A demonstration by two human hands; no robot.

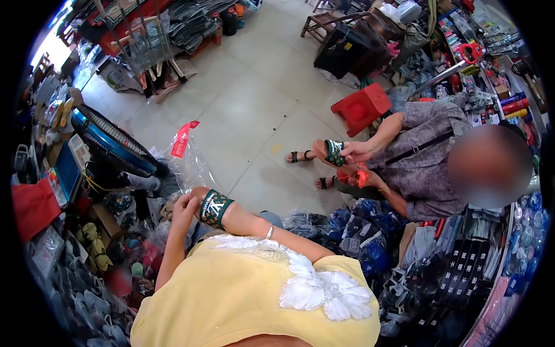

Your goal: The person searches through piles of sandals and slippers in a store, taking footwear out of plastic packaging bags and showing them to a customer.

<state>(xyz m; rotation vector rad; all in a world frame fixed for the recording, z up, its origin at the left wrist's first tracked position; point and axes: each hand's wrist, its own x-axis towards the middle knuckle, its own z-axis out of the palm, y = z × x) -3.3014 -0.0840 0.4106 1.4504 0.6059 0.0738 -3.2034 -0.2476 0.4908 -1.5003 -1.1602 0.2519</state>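
Note:
My left hand (184,209) is closed at the base of a clear plastic bag (198,165) with a red label (183,139), right beside a slipper. The slipper (214,209) has a green patterned strap with white lettering. My right hand (236,217) is pushed under that strap, its fingers mostly hidden; a bracelet (270,232) circles the wrist. Facing me from the right, another person (433,153) in a grey patterned shirt holds a similar slipper (333,152) and something orange-red (354,172).
A red plastic stool (361,109) stands behind the other person. On the left is a large blue-rimmed fan (115,141). Wrapped goods (358,231) crowd the front, and packed shelves (491,75) line the right. Tiled floor (254,110) lies between.

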